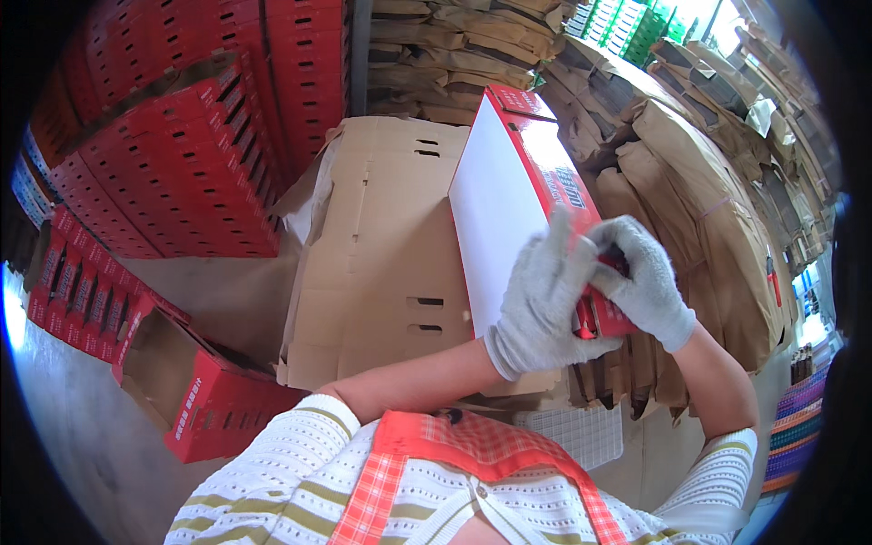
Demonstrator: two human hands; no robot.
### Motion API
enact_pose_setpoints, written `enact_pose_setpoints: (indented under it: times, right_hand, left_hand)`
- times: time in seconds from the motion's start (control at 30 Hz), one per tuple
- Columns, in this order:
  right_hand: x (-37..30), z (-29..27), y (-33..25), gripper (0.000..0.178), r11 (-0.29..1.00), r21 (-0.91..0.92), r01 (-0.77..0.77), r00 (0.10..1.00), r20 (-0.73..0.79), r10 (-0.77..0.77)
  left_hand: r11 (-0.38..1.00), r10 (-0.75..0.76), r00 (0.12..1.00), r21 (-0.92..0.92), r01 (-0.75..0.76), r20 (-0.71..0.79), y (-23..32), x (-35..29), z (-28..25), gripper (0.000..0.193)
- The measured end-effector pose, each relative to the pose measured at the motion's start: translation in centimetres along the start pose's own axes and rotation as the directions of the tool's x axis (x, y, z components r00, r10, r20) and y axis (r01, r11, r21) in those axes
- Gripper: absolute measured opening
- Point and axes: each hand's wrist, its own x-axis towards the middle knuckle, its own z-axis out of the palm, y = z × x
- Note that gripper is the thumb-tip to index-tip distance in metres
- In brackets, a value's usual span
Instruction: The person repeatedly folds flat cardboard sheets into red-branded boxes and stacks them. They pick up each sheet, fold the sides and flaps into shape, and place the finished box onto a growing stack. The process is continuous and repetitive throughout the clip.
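Note:
A red carton (568, 182) with a broad white side stands tilted in front of me, its near end between my gloved hands. My left hand (543, 304) lies against the near corner of the carton, its fingers stretched out and slightly blurred, the thumb by the lower edge. On the carton's right side, my right hand (643, 280) is closed, thumb and fingertips brought together near the left fingers. Whatever they may pinch is hidden. Beneath the carton lies a stack of flat brown cardboard sheets (372, 254) with slots.
Red cartons (173, 163) are stacked high at the left. An open red box (213, 400) sits on the floor at lower left. Brown paper-wrapped bundles (699, 191) are piled at right and back. A white plastic grid (577, 434) lies near my apron.

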Motion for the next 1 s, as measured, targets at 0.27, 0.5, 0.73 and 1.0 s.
enact_pose_setpoints:
  times: [0.27, 0.5, 0.73, 1.0]
  right_hand:
    - [3.8, 1.7, 0.4, 0.020, 0.996, -0.051, 0.073, 0.985, 0.163, -0.064]
    - [6.8, 6.0, -5.3, 0.014, 0.939, -0.021, 0.342, 0.931, 0.142, -0.336]
    - [3.6, 4.3, -6.2, 0.021, 0.720, 0.522, 0.457, 0.853, -0.027, -0.522]
    - [0.2, 20.0, -3.7, 0.094, 0.926, -0.035, 0.376, 0.754, 0.592, -0.283]
  left_hand:
    - [0.884, -0.466, 0.862, 0.065, 0.463, 0.198, 1.1, -3.1, 1.3, 0.145]
    - [0.806, -0.437, 0.853, -0.296, 0.512, 0.286, 0.2, -2.7, -1.1, 0.120]
    - [0.947, -0.136, 0.980, 0.310, 0.085, 0.147, -2.1, -4.0, -14.3, 0.079]
    - [0.411, -0.649, 0.745, 0.754, 0.513, -0.153, 2.8, -20.5, -30.0, 0.060]
